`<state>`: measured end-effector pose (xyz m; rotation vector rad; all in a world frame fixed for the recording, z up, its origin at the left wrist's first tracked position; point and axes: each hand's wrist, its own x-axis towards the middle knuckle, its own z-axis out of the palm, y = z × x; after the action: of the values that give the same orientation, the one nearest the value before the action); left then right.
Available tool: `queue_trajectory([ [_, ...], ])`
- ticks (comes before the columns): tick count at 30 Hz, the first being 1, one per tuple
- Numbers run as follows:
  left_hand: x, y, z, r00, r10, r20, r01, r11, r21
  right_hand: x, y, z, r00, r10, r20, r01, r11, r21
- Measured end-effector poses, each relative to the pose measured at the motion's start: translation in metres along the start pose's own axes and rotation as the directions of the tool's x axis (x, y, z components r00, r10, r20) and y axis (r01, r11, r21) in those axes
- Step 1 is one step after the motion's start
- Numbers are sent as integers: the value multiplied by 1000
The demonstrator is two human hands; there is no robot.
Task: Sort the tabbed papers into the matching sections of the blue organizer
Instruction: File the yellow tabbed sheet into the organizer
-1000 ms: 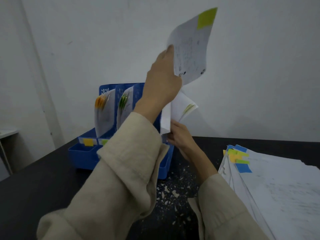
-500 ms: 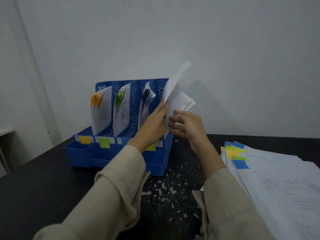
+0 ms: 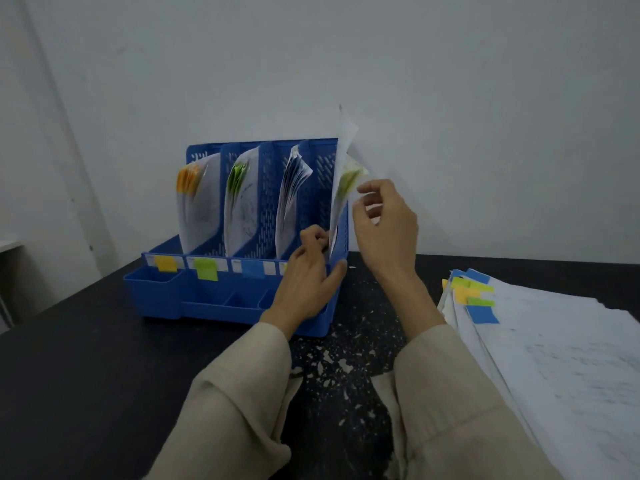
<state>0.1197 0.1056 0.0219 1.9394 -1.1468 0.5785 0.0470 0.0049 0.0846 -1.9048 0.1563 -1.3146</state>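
Note:
The blue organizer (image 3: 221,292) stands on the dark table with papers upright in all its sections, tabbed orange (image 3: 188,180), green (image 3: 237,174), dark blue (image 3: 294,174) and yellow-green. A white sheet (image 3: 343,157) stands in the rightmost section, its top above the organizer. My left hand (image 3: 304,282) rests at that section's front, fingers curled by the sheet's lower edge. My right hand (image 3: 384,226) is beside the sheet's right edge, fingers loosely curled; whether they touch the paper is unclear. A stack of tabbed papers (image 3: 554,358) lies on the right.
Coloured labels run along the organizer's front: yellow (image 3: 165,263), green (image 3: 206,268), blue (image 3: 252,268). White flecks (image 3: 332,362) scatter the dark table between my sleeves. A pale wall is close behind the organizer.
The yellow-green tabbed sheet, held high in my left hand, came down into the rightmost section. My left hand dropped to the section's base; my right moved up beside the sheet.

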Motion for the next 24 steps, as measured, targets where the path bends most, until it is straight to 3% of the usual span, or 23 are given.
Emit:
queue_trajectory([
  [4, 8, 2, -2, 968, -222, 114, 245, 935, -258, 0, 5, 1, 1000, 9, 28, -10, 999, 31],
  [10, 14, -1, 1, 954, -231, 191, 192, 961, 200, -6, 13, 12, 987, -41, 154, 35, 999, 40],
  [17, 13, 0, -6, 948, -262, 182, 207, 939, 276, -11, 14, 15, 975, -40, 218, 27, 998, 63],
  [20, 15, 5, -12, 945, -270, 186, 253, 961, 108, -10, 15, 13, 975, -32, 219, 16, 997, 77],
  [22, 16, 7, -15, 968, -236, 81, 241, 969, -50, -8, 16, 11, 979, -25, 200, 8, 996, 86],
  [24, 20, 6, -16, 974, -219, -53, 216, 974, -68, -5, 17, 8, 985, 5, 172, -23, 994, 104],
])
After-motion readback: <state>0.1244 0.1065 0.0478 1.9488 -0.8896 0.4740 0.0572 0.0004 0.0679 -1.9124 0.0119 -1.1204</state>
